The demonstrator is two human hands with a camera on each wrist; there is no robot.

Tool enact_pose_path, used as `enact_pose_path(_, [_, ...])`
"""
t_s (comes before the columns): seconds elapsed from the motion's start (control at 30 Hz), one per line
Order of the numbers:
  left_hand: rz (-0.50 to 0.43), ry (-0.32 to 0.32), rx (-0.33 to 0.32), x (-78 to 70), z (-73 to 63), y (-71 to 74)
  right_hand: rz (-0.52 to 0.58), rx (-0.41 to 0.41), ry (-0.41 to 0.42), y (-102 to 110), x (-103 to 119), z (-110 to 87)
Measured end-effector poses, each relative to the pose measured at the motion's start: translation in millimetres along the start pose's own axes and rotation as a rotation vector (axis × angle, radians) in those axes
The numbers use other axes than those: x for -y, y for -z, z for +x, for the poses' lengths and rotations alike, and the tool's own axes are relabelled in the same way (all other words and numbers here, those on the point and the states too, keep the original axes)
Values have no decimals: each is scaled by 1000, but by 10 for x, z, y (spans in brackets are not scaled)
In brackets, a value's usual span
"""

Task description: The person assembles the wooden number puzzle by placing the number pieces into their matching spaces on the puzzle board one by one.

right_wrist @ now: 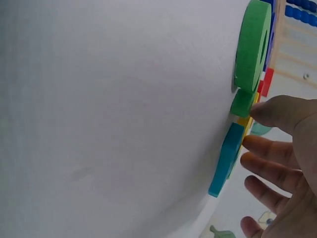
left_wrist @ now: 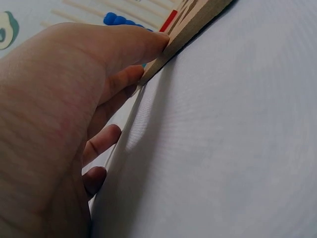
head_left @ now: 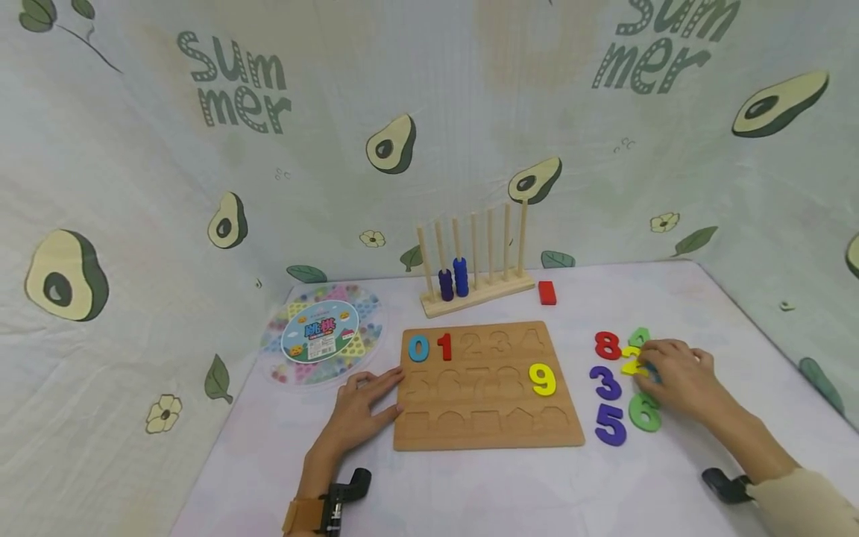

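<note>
From where I stand, the step in hand looks to be choosing a loose number for the wooden board [head_left: 456, 441]. The blue 0 [head_left: 411, 348], red 1 [head_left: 446, 347] and yellow 9 [head_left: 552, 379] sit on it; many other slots show bare.

The left hand [head_left: 365, 410] steadies the board's left edge, thumb and fingers spread apart and touching it rather than curled round it. The right hand [head_left: 681, 373] is down among the numbers to the right of the board, thumb and fingertips apart, thumb against a green piece — whether anything yellow is pinched behind, I cannot tell. The next move, I'd judge, calls for a firm fingertip hold on one flat piece and a clear lift.

Crowding is the snag: a yellow piece [head_left: 633, 367] and a blue piece [right_wrist: 227, 158] are partly hidden by that hand, with the green 4 [head_left: 639, 338] above and the green 6 [head_left: 634, 415] below. Between hand and board stand the red 8 [head_left: 608, 345], purple 3 [head_left: 612, 385] and purple 5 [head_left: 619, 430] — best lifted over. Behind the board are a peg rack [head_left: 479, 291] and a red block [head_left: 546, 293]; a round game box [head_left: 321, 328] lies left.
</note>
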State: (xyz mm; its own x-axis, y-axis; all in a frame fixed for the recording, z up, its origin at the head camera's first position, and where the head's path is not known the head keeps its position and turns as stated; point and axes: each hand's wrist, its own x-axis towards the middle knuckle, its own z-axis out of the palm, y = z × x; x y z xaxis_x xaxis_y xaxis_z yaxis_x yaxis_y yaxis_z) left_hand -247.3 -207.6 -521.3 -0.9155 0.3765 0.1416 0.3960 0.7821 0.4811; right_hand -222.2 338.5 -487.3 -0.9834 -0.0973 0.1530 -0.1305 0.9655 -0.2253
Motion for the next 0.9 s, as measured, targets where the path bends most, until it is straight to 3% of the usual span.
enact_pose_path(0.27, [3,-38,-32,-3,-10,-7,-4,-22,-17,-41,3,-30])
enact_pose_path(0.53, [4,-17,-15,-29,-7,24,18,38,33,-50,23,-61])
enact_pose_path(0.9, [-1,-19,-10,-13,3,3,87,43,-62,-29,38,-46])
